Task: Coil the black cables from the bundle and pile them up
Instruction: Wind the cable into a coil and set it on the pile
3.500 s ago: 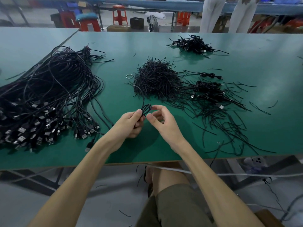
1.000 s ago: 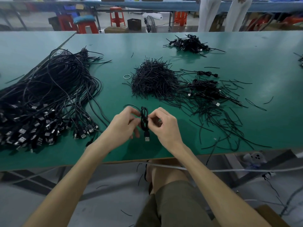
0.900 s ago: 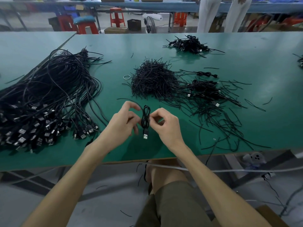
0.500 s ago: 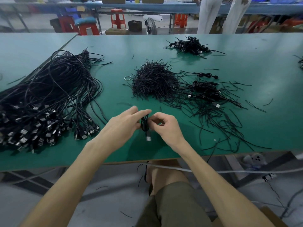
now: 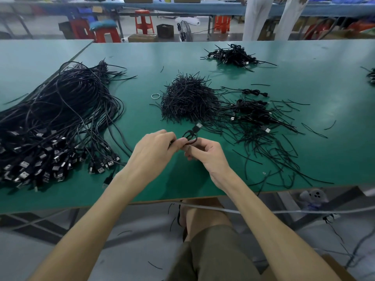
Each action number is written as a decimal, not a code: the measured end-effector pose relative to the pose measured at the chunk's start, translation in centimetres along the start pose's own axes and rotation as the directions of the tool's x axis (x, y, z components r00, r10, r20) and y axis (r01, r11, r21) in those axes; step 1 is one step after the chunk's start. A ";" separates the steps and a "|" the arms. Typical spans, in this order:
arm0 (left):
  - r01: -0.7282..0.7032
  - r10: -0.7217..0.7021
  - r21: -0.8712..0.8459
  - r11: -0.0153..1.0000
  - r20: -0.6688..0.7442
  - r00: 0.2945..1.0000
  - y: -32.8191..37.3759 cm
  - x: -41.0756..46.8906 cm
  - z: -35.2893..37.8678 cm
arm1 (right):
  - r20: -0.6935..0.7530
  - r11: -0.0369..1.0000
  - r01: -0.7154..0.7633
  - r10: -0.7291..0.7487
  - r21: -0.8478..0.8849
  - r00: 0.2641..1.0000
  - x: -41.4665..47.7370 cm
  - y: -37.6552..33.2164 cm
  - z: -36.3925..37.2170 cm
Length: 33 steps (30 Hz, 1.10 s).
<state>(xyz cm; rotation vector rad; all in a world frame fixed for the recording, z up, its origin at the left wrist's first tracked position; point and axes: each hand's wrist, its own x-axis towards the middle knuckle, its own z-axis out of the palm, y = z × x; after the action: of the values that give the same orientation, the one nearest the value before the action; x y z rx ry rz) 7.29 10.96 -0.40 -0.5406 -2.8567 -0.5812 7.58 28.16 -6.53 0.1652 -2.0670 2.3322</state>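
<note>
While the left hand (image 5: pixel 151 151) and right hand (image 5: pixel 205 154) pinch it at frame centre, the small coiled black cable (image 5: pixel 189 136) loops above their fingertips, its silver plug (image 5: pixel 198 125) pointing up-right.

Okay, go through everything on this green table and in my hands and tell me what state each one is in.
Coiled cable, held over the table, plug pointing away.
Left hand, pinching the coil.
Right hand, pinching the same coil.
Cable bundle, loose, uncoiled, lying at left.
Heap of ties, piled mid-table.
Near pile of coiled cables, lying right of the heap.
Far pile, lying at the far side.
</note>
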 end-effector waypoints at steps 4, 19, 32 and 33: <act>0.225 -0.204 -0.216 0.950 0.118 0.972 1.3 -0.1 1.0 | -0.018 0.999 0.012 -0.013 -0.030 1.000 0.1 0.3 -0.4; -0.007 0.070 -0.265 0.964 0.229 0.971 0.2 0.3 -0.9 | 0.041 1.000 0.008 -0.008 0.003 0.999 0.3 0.5 -0.3; 0.162 -0.168 0.105 0.981 0.049 0.985 2.0 0.1 0.1 | 0.074 0.994 0.011 -0.003 -0.110 0.997 0.0 0.4 0.0; 0.182 -0.186 0.074 0.981 0.048 0.981 2.1 0.0 0.2 | 0.076 0.992 0.013 -0.004 -0.124 0.997 0.0 0.4 0.0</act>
<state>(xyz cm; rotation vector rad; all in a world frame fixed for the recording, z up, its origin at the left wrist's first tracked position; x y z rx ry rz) 8.02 12.85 0.11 -0.2873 -2.9870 -0.5005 7.57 28.14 -6.92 0.2627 -2.2338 2.2169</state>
